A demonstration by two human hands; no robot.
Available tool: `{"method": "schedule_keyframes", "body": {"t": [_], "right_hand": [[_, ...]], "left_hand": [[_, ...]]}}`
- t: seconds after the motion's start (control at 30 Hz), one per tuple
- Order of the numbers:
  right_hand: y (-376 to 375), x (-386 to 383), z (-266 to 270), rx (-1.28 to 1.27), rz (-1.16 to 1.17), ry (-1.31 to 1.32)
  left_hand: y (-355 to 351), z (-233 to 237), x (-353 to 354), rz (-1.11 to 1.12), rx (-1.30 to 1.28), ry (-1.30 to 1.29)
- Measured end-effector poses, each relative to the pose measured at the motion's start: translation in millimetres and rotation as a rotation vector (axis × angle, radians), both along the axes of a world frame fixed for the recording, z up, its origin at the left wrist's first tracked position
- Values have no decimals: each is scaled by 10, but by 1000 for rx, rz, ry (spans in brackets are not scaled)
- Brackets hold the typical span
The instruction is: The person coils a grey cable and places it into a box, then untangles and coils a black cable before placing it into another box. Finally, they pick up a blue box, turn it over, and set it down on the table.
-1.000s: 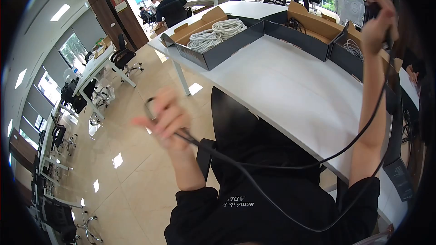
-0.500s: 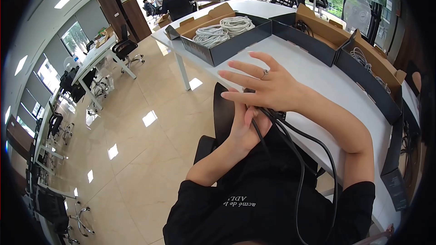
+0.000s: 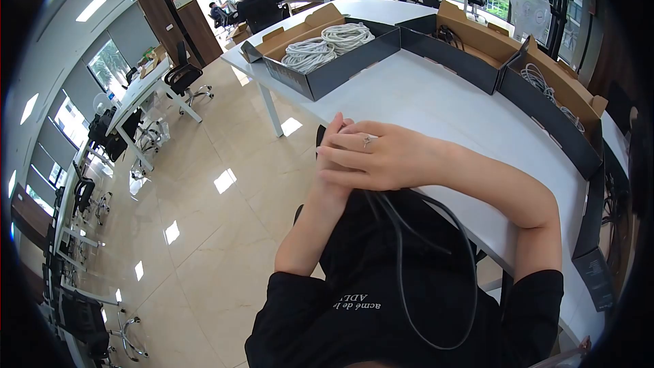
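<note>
A black cable (image 3: 402, 286) hangs in a long loop from between my two hands, down in front of the black shirt. My left hand (image 3: 332, 180) is closed around the bunched part, with its fingers mostly hidden. Across it lies my right hand (image 3: 385, 155), a ring on one finger, its fingers bent over the left hand and the cable. The bunched part itself is covered by the hands. Both hands are above the near edge of the white table (image 3: 436, 95).
A dark box (image 3: 354, 65) holds coiled white cables (image 3: 310, 54). A second box (image 3: 449, 61) has dark cables inside, and a third box (image 3: 552, 119) holds thin grey cables. To the left are office chairs (image 3: 182, 71) and desks. People are in the background.
My right hand's spread fingers have folded down over my left hand. Both hands have moved slightly left, and the hanging cable has swung and shifted left, with its loop now showing its bottom.
</note>
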State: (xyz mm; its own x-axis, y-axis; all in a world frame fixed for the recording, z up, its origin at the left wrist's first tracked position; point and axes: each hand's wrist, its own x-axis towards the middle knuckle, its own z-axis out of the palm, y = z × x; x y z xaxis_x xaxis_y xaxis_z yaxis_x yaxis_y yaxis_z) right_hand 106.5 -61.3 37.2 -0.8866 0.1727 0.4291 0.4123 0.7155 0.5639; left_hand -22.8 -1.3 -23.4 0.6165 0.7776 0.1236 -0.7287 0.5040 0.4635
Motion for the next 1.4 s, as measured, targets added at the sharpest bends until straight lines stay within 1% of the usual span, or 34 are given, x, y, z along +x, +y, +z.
{"method": "schedule_keyframes", "body": {"t": [0.1, 0.13, 0.27, 0.37, 0.4, 0.5, 0.53, 0.6, 0.63, 0.7, 0.77, 0.8, 0.87, 0.9, 0.93, 0.97, 1.0, 1.03, 1.1, 1.17, 1.23, 1.3, 1.33, 1.4], "right_hand": [[-98, -17, -10, -17, 66, -18], [-67, -38, -147, -42, 138, 23], [-117, -159, -436, -178, 255, -21], [-199, -243, -473, -222, 317, 38], [-208, -228, -430, -219, 292, -16], [-245, -341, -589, -463, 493, 180], [-264, -358, -587, -473, 492, 163], [-280, -423, -588, -499, 573, 256], [-294, -446, -579, -511, 612, 302], [-640, -422, -606, -701, 645, 81], [-1086, -601, -658, -748, 711, 69], [-1061, -602, -569, -704, 612, 109], [-893, -602, -496, -642, 432, 235], [-761, -545, -427, -555, 323, 274], [-587, -524, -507, -490, 291, 443], [-489, -518, -478, -597, 174, 516], [-413, -504, -462, -617, 87, 560], [-365, -485, -403, -625, -9, 537], [-282, -464, -330, -414, -85, 607], [-156, -453, -392, -367, -75, 699], [-45, -445, -570, -539, -70, 764], [-7, -428, -754, -930, -67, 791], [-49, -370, -689, -1400, -10, 799], [-78, -362, -611, -1542, 3, 564]], "left_hand": [[269, 32, -162, -404, -240, -439], [285, 62, -219, -303, -297, -484], [382, 109, -362, -239, -337, -532], [838, -74, -605, -104, -343, -600], [969, -135, -692, -58, -364, -611], [1281, -324, -940, 59, -426, -630], [1353, -381, -1002, 79, -446, -632], [1476, -494, -1102, 117, -468, -627], [1582, -632, -1176, 182, -424, -653], [1877, -973, -1375, 309, -330, -713], [2117, -1485, -1873, 635, -568, -673], [2263, -1664, -2133, 787, -677, -647], [2340, -1679, -2444, 925, -652, -660], [2217, -1633, -2632, 910, -523, -708], [2123, -1494, -2766, 883, -385, -768], [2083, -1298, -2796, 839, -238, -841], [2022, -1124, -2772, 782, -165, -887], [1895, -952, -2739, 722, -103, -929], [1151, -239, -2166, 583, 11, -954], [707, 112, -1777, 383, 78, -950], [312, 330, -1429, 211, 98, -902], [1, 470, -1154, 250, 245, -837], [-96, 514, -1072, 266, 323, -802], [-218, 551, -1003, 244, 335, -828]]}}
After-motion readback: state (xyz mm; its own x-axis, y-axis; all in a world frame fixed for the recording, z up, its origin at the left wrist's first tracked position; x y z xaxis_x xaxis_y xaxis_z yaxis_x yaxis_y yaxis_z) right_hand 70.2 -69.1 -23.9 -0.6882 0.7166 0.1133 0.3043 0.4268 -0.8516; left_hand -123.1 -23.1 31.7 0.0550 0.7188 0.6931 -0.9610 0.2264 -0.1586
